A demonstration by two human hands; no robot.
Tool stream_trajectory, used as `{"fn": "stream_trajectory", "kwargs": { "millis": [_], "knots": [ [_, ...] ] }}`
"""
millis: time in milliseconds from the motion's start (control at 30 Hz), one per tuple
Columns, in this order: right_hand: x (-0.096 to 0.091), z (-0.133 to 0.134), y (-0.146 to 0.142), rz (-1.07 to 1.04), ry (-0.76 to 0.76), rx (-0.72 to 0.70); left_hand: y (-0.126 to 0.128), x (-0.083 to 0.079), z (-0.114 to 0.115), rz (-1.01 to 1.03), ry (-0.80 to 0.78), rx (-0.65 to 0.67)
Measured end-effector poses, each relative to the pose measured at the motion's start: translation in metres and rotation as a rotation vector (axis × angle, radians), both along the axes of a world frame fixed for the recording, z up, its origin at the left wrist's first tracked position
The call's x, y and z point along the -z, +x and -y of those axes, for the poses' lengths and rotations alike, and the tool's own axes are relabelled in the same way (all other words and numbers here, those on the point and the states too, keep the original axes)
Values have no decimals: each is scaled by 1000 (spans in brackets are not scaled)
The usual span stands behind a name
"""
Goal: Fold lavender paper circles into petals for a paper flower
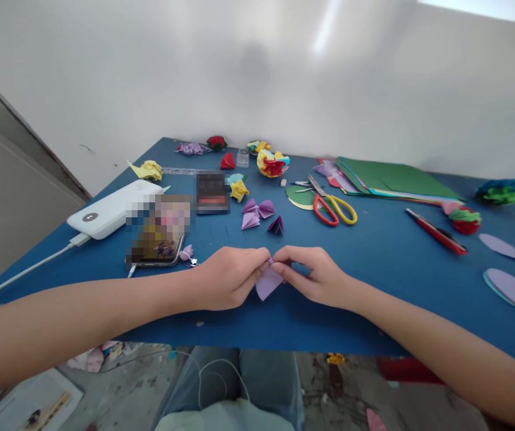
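Pinching a folded purple paper (pixel 267 284) at its top corner, left hand (pixel 228 278) and right hand (pixel 318 276) with fingertips pressed together on it, near the front edge of the blue counter (pixel 396 287). Just beyond, more folded purple pieces (pixel 260 211); farther right, red-and-yellow scissors (pixel 335 208), well apart from both hands.

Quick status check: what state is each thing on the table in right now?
purple paper, folded, pinched by both hands at its top.
left hand, shut on purple paper.
right hand, shut on purple paper.
scissors, blades shut, lying flat.
power bank, cable plugged in.
small purple pieces, folded, lying loose.
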State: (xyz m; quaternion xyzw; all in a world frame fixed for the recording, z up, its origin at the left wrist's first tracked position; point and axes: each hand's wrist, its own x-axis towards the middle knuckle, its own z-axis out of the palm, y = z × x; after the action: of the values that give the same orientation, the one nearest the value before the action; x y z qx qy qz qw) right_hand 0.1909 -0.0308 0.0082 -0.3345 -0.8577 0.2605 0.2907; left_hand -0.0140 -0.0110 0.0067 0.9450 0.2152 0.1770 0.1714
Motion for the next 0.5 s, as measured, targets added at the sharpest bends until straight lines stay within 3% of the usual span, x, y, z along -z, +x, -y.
{"fn": "stream_trajectory", "kwargs": {
  "millis": [500],
  "knots": [
    [-1, 1, 1, 33, -39, -3, 1, 0, -1, 9, -31, -24]
  ]
}}
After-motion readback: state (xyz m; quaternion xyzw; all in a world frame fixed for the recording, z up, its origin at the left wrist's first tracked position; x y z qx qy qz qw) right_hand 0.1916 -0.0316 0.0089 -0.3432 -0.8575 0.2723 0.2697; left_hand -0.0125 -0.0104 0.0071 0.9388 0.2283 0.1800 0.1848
